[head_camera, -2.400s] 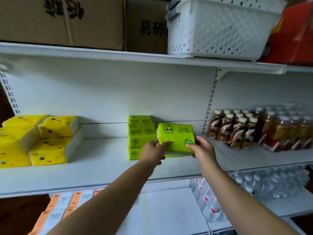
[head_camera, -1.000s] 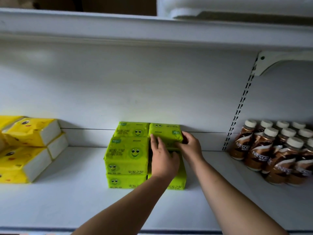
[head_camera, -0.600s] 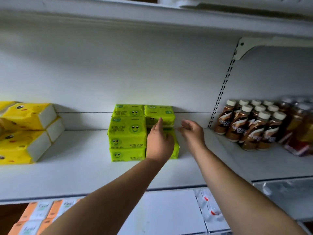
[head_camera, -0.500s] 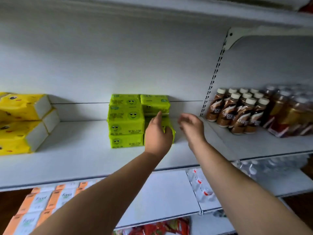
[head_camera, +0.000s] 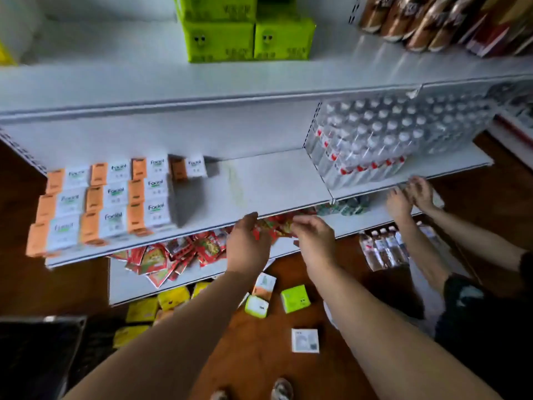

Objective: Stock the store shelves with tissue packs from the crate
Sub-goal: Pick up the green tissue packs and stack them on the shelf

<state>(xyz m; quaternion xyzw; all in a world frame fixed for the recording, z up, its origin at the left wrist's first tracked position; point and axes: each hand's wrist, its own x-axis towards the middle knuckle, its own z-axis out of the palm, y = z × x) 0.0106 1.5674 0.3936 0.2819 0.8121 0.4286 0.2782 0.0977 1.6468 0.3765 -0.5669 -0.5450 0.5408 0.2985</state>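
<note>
**A:** Fingers of the left hand (head_camera: 247, 246) and the right hand (head_camera: 313, 241), how do they lie?

**B:** Loosely curled on both, gripping nothing. The two hands hang side by side just below centre, in front of the red sachets (head_camera: 161, 258).

**A:** Where are the green tissue packs (head_camera: 219, 44)?

**B:** At 12 o'clock on the upper shelf (head_camera: 115, 79). Two full faces stand side by side, touching. More are stacked on top, but the frame edge cuts them off, so I cannot count those.

**A:** Any elsewhere?

**B:** Two loose green packs (head_camera: 295, 298) lie on the floor (head_camera: 259, 370) at 6 o'clock. One orange-and-white pack (head_camera: 265, 282) lies just beside them, and one white pack (head_camera: 305, 340) lies apart, nearer the feet. About four yellow packs (head_camera: 173, 297) sit at 7 o'clock, blurred.

**A:** And at 9 o'clock?

**B:** Ten "Facial" packs (head_camera: 108, 194) show on the middle shelf (head_camera: 259, 183), in rows of four, three and three.

**A:** At 3 o'clock?

**B:** Another person's two hands (head_camera: 409, 197) are there, below the wrapped water bottles (head_camera: 369, 140).

**A:** The crate?

**B:** A dark shape (head_camera: 37, 356) sits at 8 o'clock. I cannot tell what it is.
</note>
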